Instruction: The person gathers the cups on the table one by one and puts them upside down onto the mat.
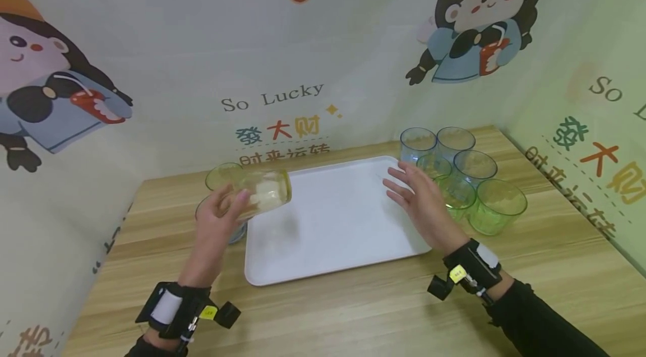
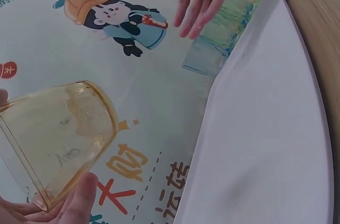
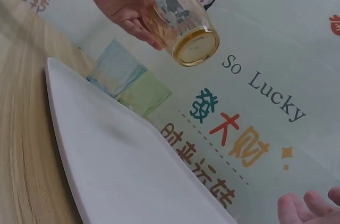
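Observation:
My left hand [image 1: 214, 228] grips an amber drinking glass [image 1: 267, 191], tilted onto its side above the left end of a white tray [image 1: 338, 222]. In the left wrist view the amber glass [image 2: 58, 134] shows its clear wall, with fingers and thumb around it. My right hand [image 1: 421, 208] holds nothing; its fingers are spread over the tray's right edge, beside a group of blue and green glasses. A green glass [image 1: 222, 175] and a blue glass [image 1: 237, 233] stand left of the tray, partly hidden by my left hand.
Several blue and green glasses, among them a large green one [image 1: 498, 205] and a blue one [image 1: 418, 144], stand close together right of the tray. A printed cloth wall [image 1: 192, 65] rises behind the wooden table [image 1: 353, 312] and at both sides.

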`<state>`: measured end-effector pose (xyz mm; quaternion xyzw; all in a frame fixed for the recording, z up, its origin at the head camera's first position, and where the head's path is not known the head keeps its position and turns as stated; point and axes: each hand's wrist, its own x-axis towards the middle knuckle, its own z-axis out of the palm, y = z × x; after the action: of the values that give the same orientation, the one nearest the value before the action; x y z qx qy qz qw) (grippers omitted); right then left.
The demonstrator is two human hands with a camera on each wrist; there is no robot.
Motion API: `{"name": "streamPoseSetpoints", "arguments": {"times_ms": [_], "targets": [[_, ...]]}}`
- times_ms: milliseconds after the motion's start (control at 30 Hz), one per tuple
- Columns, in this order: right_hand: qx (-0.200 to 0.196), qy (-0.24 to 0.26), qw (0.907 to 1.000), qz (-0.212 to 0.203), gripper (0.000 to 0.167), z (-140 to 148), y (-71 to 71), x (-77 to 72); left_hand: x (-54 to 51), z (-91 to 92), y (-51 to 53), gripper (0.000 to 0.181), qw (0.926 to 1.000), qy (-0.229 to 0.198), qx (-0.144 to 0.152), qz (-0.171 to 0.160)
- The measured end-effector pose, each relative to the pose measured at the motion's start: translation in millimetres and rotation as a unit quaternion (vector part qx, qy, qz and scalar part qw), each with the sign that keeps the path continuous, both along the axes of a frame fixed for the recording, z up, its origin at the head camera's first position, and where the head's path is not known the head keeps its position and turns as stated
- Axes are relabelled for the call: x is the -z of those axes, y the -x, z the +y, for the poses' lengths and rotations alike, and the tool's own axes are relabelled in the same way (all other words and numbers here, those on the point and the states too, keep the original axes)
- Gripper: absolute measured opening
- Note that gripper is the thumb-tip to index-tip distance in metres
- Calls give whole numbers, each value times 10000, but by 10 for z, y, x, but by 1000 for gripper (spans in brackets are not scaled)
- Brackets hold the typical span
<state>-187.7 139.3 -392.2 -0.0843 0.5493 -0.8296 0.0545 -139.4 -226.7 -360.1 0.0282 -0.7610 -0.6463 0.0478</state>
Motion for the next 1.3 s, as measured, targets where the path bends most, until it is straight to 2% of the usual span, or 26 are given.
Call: {"name": "streamPoseSetpoints", "arguments": {"times_ms": [133, 333, 467, 833, 1100, 1300], "targets": [[83, 378, 9991, -149, 64, -32, -14, 22, 38, 65, 30, 83, 9992, -352, 177, -72], [118, 627, 9977, -251, 65, -70, -15, 39, 78, 161, 83, 65, 9944, -966, 389, 156], [80, 740, 9967, -321, 62, -84, -3, 33, 94, 213, 107, 60, 9901, -1287, 489, 290], [110, 1147, 9921, -495, 65, -139, 18, 78, 103, 339, 170, 64, 9851, -1597, 604, 200], [253, 1304, 9899, -498, 65, -195, 34, 89, 96, 435, 195, 60, 9809, -1812, 662, 234], [322, 1596, 9848, -611, 68, -269, 59, 121, 81, 505, 218, 60, 9774, -1951, 761, 286]]}}
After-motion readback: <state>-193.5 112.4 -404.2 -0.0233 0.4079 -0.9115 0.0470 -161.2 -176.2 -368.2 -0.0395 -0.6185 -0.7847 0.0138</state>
